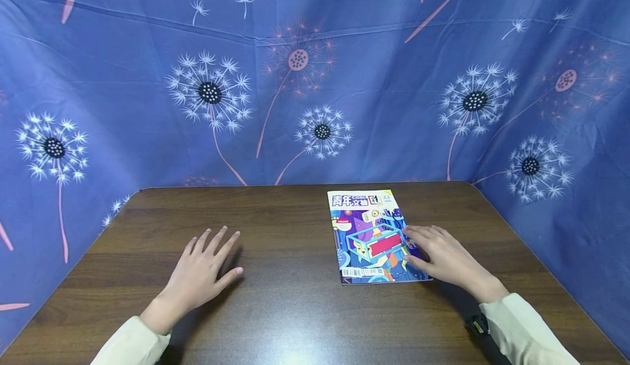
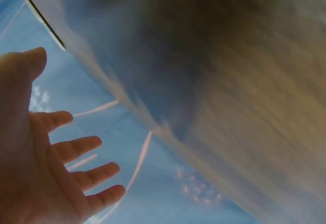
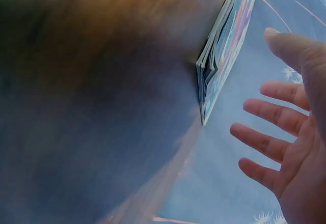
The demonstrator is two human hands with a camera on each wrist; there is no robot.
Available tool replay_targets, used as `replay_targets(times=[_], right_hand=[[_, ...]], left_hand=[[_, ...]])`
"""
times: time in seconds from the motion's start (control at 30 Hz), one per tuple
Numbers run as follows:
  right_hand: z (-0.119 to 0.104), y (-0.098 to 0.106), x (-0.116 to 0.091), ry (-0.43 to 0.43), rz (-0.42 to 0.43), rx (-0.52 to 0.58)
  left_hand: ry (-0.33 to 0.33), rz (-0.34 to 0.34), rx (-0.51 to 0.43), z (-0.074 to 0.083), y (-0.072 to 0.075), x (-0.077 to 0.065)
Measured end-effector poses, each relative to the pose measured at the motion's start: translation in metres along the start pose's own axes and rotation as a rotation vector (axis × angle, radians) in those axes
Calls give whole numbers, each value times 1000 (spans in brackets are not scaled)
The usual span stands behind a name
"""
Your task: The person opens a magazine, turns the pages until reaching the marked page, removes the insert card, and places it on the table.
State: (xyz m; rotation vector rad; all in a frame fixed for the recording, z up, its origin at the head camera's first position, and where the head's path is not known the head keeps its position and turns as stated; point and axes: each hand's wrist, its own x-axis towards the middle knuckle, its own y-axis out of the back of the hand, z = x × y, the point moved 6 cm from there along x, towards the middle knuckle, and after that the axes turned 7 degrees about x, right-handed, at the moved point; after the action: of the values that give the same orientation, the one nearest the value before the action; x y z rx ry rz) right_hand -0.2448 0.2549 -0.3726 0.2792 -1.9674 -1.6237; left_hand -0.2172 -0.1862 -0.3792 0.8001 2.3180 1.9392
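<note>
A colourful magazine (image 1: 366,244) lies face up on the table, right of the middle, its cover mostly blue and purple under a white title band. Above its right edge is my right hand (image 1: 443,255), fingers loosely spread and holding nothing. In the right wrist view a gap shows between that hand (image 3: 300,137) and the magazine's page edges (image 3: 206,71). My left hand (image 1: 194,277) hovers over the left part of the table with fingers spread, and nothing is in it. The left wrist view shows the palm (image 2: 41,173) bare; a thin edge of the magazine (image 2: 43,18) appears beyond.
The dark brown wooden table (image 1: 275,233) has rounded far corners. Behind it and along both sides hangs a blue cloth (image 1: 384,80) printed with dandelions. Near the right sleeve (image 1: 521,326) is a small black object (image 1: 477,325) at the wrist.
</note>
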Motion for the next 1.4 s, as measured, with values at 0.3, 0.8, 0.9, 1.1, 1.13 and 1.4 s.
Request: replay_targets(times=[0.3,0.8,0.9,1.1,1.13,1.4], right_hand=[[-3,-7,1,16,-58,33],[-8,-13,-1,23,-146,61],[-8,-14,-2,17,-170,64],[-6,-14,-3,23,-193,75],[-6,-15,-3,24,-196,78],[-4,-13,-5,43,-206,102]], left_hand=[[-65,35,-18,18,1,4],[-161,90,-31,47,10,13],[-185,101,-29,53,11,17],[-227,99,-27,65,13,25],[-234,99,-24,67,14,26],[-284,113,9,81,14,32]])
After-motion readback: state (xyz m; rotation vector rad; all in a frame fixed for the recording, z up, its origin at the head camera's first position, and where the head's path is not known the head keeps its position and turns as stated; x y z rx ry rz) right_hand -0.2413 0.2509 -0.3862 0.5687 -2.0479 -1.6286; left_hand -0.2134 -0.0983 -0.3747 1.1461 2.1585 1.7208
